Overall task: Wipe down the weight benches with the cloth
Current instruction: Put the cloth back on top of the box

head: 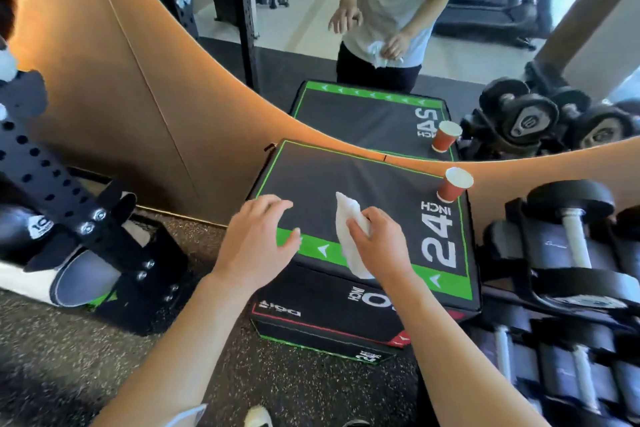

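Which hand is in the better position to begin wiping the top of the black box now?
The right hand, probably: it already grips the white cloth over the box top. The left hand hovers open at the near edge and holds nothing.

A box (363,204) stands on the floor (104,357) against a mirror (311,28). On its top, a cup (454,184) stands at the far right corner, and a cloth (349,232) lies near the front edge. A dumbbell rack (561,270) stands right of the box, a rig post (52,184) left.
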A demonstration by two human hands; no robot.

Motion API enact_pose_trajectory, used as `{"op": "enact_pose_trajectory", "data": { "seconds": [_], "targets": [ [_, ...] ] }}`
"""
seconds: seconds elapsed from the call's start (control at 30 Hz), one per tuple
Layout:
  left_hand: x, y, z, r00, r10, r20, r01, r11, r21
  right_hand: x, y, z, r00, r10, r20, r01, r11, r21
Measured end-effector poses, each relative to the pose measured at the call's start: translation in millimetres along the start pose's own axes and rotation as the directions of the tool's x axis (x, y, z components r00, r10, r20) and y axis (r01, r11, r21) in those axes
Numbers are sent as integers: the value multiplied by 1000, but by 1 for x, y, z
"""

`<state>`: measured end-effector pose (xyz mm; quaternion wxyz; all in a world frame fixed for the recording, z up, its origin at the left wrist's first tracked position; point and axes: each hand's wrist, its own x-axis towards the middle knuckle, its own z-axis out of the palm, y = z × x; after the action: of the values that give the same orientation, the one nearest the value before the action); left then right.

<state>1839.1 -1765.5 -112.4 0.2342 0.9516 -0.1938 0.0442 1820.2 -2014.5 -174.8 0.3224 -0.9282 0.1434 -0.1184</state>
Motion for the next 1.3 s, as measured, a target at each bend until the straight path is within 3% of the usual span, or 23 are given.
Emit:
{"op": "enact_pose_trajectory", "data": {
  "seconds": [0.3,0.93,1.3],
  "targets": [
    [69,-1,47,979,141,145,-137,990,-32,28,35,14,974,226,-32,-226,974,10],
    [118,37,182,892,130,433,-159,987,31,72,121,56,953,231,196,-242,969,37],
    [132,35,210,810,204,550,-266,963,34,49,124,38,933,359,4,-352,915,198]
  ]
}}
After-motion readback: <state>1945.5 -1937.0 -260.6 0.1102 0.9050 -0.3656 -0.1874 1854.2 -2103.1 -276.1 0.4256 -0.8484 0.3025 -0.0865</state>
